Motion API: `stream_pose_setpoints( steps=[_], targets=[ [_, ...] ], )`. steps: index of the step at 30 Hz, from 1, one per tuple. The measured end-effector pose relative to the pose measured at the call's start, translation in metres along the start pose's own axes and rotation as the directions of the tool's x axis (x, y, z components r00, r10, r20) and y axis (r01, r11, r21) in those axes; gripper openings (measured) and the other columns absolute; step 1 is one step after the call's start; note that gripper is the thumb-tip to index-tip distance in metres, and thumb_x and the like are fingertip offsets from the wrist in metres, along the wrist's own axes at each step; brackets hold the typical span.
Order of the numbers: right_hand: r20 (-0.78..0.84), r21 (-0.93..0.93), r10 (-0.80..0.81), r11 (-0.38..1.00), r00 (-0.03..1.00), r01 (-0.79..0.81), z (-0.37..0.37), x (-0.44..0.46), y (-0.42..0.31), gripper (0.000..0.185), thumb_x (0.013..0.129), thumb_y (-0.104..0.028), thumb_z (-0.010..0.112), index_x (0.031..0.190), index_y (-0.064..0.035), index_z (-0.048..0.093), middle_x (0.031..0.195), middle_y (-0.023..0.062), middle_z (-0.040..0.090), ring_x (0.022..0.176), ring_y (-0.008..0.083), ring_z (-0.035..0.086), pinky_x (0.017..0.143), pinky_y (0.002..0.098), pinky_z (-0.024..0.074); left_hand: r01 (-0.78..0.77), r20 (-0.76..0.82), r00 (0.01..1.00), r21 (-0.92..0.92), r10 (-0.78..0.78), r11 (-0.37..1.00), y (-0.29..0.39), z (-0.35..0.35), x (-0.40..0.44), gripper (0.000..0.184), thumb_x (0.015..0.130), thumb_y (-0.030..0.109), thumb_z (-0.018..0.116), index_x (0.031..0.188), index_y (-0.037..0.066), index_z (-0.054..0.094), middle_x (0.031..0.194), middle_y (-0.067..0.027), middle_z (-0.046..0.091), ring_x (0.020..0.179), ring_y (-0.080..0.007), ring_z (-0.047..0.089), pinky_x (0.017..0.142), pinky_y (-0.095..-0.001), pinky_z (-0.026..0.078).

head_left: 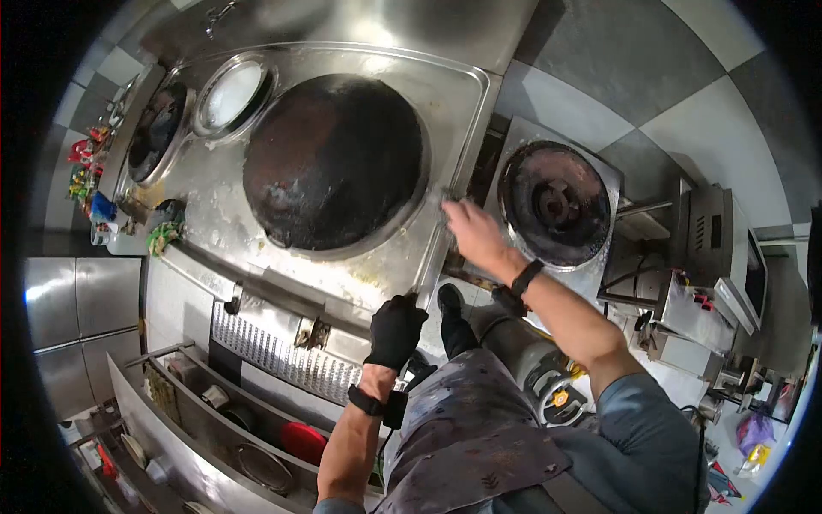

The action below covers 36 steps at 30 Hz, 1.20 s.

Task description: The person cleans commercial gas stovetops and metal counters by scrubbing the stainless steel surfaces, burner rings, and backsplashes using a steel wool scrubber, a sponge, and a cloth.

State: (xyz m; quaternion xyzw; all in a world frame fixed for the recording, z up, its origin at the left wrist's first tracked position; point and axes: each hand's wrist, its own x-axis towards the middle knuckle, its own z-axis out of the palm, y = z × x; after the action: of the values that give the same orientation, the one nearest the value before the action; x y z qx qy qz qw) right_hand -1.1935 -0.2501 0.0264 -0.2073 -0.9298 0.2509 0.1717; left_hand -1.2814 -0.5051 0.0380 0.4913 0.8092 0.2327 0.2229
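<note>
My left hand [397, 331], in a black glove, is closed at the front edge of the steel stove top [360, 278]; what it holds, if anything, is hidden. Bare and stretched over the right edge of the stove top, my right hand [469, 227] has its fingers bent around something small that I cannot make out. A large dark wok [336, 163], its blackened surface filling the middle of the stove top, lies to the left of my right hand.
A round burner [555, 206] stands right of the stove. A metal pot [233, 96] and a dark pan [157, 133] sit at the back left. Below the stove is a shelf with a red plate [301, 442]. An appliance [723, 248] stands far right.
</note>
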Motion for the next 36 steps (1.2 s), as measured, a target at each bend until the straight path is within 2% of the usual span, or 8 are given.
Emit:
stream_pose_setpoints(
  steps=[2, 3, 15, 18, 20, 26, 30, 36],
  targets=[
    [0.046, 0.017, -0.017, 1.000, 0.999, 0.017, 0.020, -0.043, -0.046, 0.034, 0.095, -0.005, 0.058, 0.128, -0.0039, 0.055, 0.103, 0.0209, 0.062, 0.095, 0.0417, 0.064, 0.080, 0.0508, 0.0539, -0.026, 0.002, 1.000, 0.139, 0.026, 0.990, -0.007, -0.008, -0.025, 0.022, 0.084, 0.021, 0.069, 0.096, 0.003, 0.072, 0.087, -0.0186, 0.068, 0.082, -0.0384, 0.066, 0.074, -0.0497, 0.053],
    [0.054, -0.026, -0.053, 0.998, 0.997, 0.055, 0.030, -0.065, -0.066, 0.037, 0.093, -0.004, 0.060, 0.129, -0.0035, 0.055, 0.103, 0.0195, 0.062, 0.093, 0.0412, 0.064, 0.078, 0.0503, 0.0544, -0.180, -0.092, 0.976, 0.160, 0.196, 0.971, -0.021, -0.003, -0.039, 0.016, 0.081, 0.016, 0.066, 0.089, 0.003, 0.072, 0.086, -0.0175, 0.068, 0.082, -0.0378, 0.066, 0.074, -0.0495, 0.052],
    [0.149, 0.015, -0.158, 0.987, 0.976, 0.158, 0.088, -0.202, -0.199, 0.046, 0.091, -0.005, 0.058, 0.135, -0.0005, 0.049, 0.110, 0.0238, 0.062, 0.094, 0.0372, 0.064, 0.081, 0.0459, 0.0558, -0.027, -0.345, 0.936, 0.106, 0.062, 0.994, -0.065, -0.020, -0.158, 0.030, 0.086, 0.000, 0.057, 0.114, 0.002, 0.068, 0.112, -0.0190, 0.068, 0.104, -0.0390, 0.061, 0.092, -0.0456, 0.050],
    [0.263, -0.053, -0.140, 0.986, 0.955, 0.159, 0.067, -0.164, -0.193, 0.045, 0.091, -0.004, 0.056, 0.136, -0.0039, 0.049, 0.111, 0.0236, 0.062, 0.093, 0.0382, 0.066, 0.078, 0.0474, 0.0581, -0.029, -0.343, 0.938, 0.078, 0.054, 0.997, -0.065, -0.020, -0.163, 0.026, 0.086, 0.002, 0.059, 0.110, 0.002, 0.070, 0.114, -0.0187, 0.068, 0.106, -0.0392, 0.061, 0.092, -0.0460, 0.050],
    [0.182, -0.310, -0.142, 0.931, 0.973, 0.194, 0.051, -0.120, -0.172, 0.037, 0.092, -0.005, 0.056, 0.129, -0.0057, 0.051, 0.109, 0.0221, 0.063, 0.093, 0.0388, 0.067, 0.075, 0.0478, 0.0598, -0.043, -0.289, 0.954, 0.126, 0.078, 0.991, -0.063, -0.020, -0.161, 0.022, 0.087, 0.005, 0.061, 0.106, 0.002, 0.071, 0.113, -0.0189, 0.068, 0.108, -0.0393, 0.061, 0.092, -0.0465, 0.051],
    [0.060, -0.559, 0.042, 0.829, 0.997, -0.002, 0.037, 0.006, -0.092, 0.022, 0.092, -0.009, 0.057, 0.113, -0.0041, 0.054, 0.103, 0.0172, 0.065, 0.093, 0.0377, 0.068, 0.077, 0.0480, 0.0586, 0.046, -0.353, 0.934, -0.022, -0.051, 0.999, -0.064, -0.015, -0.163, 0.020, 0.092, 0.009, 0.059, 0.105, -0.001, 0.071, 0.114, -0.0207, 0.067, 0.109, -0.0409, 0.061, 0.089, -0.0480, 0.052],
    [0.165, -0.550, 0.077, 0.835, 0.983, 0.027, 0.089, -0.001, -0.131, 0.026, 0.090, -0.006, 0.056, 0.115, -0.0003, 0.056, 0.103, 0.0186, 0.065, 0.091, 0.0361, 0.070, 0.075, 0.0466, 0.0597, 0.094, -0.340, 0.934, -0.063, -0.110, 0.994, -0.053, -0.023, -0.160, 0.021, 0.091, 0.008, 0.059, 0.105, 0.000, 0.071, 0.118, -0.0200, 0.066, 0.111, -0.0399, 0.061, 0.091, -0.0474, 0.053],
    [0.334, -0.183, -0.290, 0.914, 0.897, 0.363, 0.153, 0.009, -0.182, 0.033, 0.087, -0.004, 0.059, 0.119, 0.0025, 0.052, 0.110, 0.0228, 0.065, 0.093, 0.0447, 0.067, 0.080, 0.0504, 0.0560, 0.091, -0.335, 0.939, 0.031, -0.076, 0.995, -0.049, -0.022, -0.162, 0.026, 0.086, 0.007, 0.062, 0.110, 0.002, 0.071, 0.122, -0.0188, 0.065, 0.117, -0.0390, 0.060, 0.098, -0.0459, 0.052]
  ],
)
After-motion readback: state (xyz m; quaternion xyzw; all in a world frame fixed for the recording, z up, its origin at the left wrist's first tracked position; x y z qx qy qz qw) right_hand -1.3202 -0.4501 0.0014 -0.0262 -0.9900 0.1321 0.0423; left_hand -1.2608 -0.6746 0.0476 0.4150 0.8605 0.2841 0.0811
